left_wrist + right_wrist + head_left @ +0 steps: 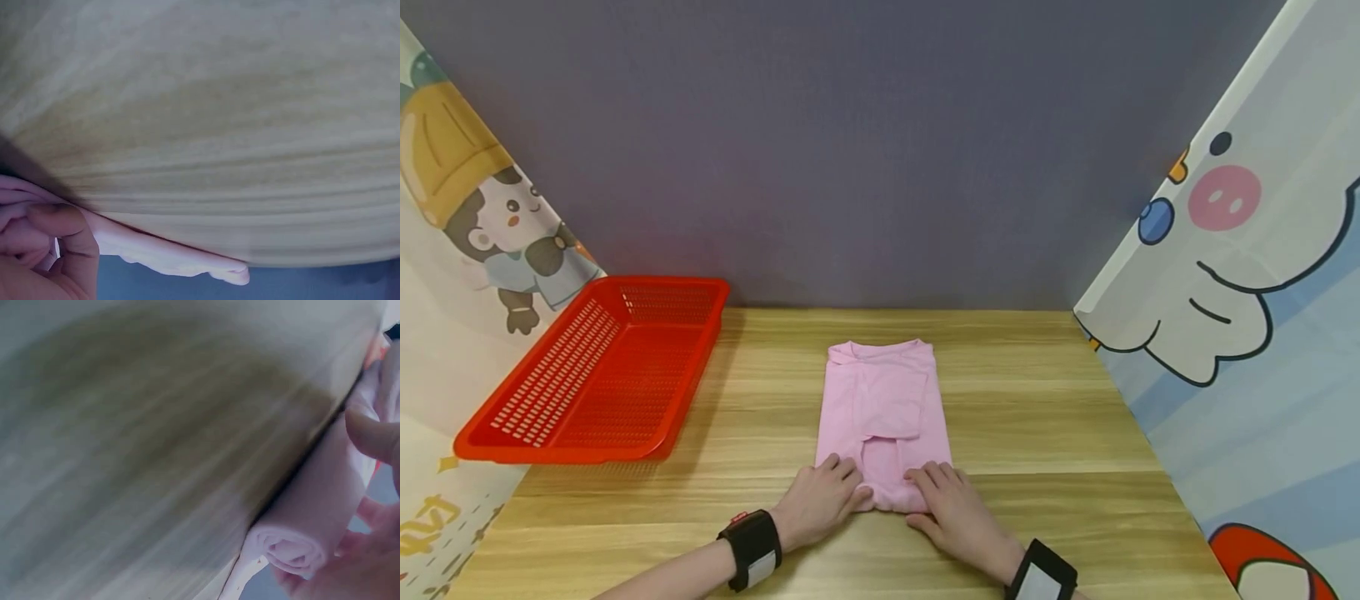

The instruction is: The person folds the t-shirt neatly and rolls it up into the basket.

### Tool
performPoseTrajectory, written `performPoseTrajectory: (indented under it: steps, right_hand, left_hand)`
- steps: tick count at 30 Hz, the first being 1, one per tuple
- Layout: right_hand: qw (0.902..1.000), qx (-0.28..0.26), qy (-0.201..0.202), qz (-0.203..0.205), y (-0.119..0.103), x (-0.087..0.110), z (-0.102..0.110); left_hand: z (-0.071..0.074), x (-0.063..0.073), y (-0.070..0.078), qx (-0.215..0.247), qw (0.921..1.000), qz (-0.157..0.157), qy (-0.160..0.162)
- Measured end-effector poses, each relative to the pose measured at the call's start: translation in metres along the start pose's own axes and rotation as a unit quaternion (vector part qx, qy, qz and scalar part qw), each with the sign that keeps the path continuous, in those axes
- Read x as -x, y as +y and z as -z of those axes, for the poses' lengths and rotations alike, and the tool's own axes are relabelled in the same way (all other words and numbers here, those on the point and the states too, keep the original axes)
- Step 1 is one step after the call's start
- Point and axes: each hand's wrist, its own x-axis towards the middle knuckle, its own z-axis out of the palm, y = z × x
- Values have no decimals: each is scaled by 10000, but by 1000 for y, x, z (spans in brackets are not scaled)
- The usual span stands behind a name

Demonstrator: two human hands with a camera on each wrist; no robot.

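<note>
I have both hands on the near end of a pink shirt [887,392], which lies folded into a narrow oblong at the middle of the worktop [1037,417], its collar [880,351] pointing away from me. My left hand [820,504] grips the near left corner with bent fingers, the thumb on the cloth at the front edge. My right hand [958,517] grasps the near right corner: in the right wrist view my thumb presses one side of the rolled edge [312,494] and my fingers bend round the other, with the roll's spiral layers showing at its end. Farther up the shirt, a squarish folded flap [891,408] lies on top, with a small gap in the layers just below it. I wear a black band [752,548] on my left wrist and another on my right. Well apart from the shirt, to my left, a red slotted basket [625,383] stands near the cartoon-printed panel [445,333]. A plain grey wall [880,158] rises behind the worktop.
</note>
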Motion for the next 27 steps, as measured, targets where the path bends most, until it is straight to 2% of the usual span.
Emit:
performPoseTrajectory:
  steps: [3, 7, 12, 19, 23, 27]
  right_hand:
    - [9991, 198, 319, 192, 2, -1, -3]
    - [9990, -65, 359, 261, 5, -4, -5]
    - [9966, -784, 144, 202, 10, -11, -3]
    - [9874, -1548, -294, 114, 17, -20, 4]
    - [9811, -1827, -628, 20, 22, -25, 8]
    - [9780, -1909, -845, -30, 25, -29, 11]
  left_hand:
    - [-1, -2, -1, 45, 10000, -12, 61]
    - [-4, -3, -2, 4, 9998, -50, 191]
    - [-4, -3, -4, -169, 9993, -78, 332]
    - [-1, 0, -8, -915, 9938, -387, 501]
    - [0, 2, -9, -1024, 9915, -556, 586]
    - [-2, 2, -8, -1077, 9902, -572, 675]
